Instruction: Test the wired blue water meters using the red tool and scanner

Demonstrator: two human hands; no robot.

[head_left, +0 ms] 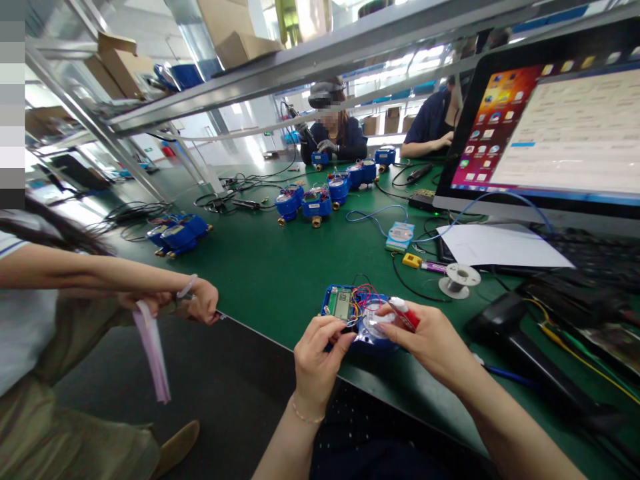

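Left hand (320, 350) pinches the near edge of the blue water meter (357, 317); right hand (425, 337) grips a red-capped tube (404, 313) over it on the green worktop (280, 280).

Workshop with a long green bench

The bench (260, 267) is spanned by a grey metal shelf frame (310, 60) on which cardboard boxes (240, 40) are stacked; bright daylight is admitted behind, and a dark floor (210, 387) is seen below.

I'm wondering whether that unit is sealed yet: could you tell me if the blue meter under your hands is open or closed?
Open: the blue meter has no cover, so its green circuit board and coloured wires lie exposed.
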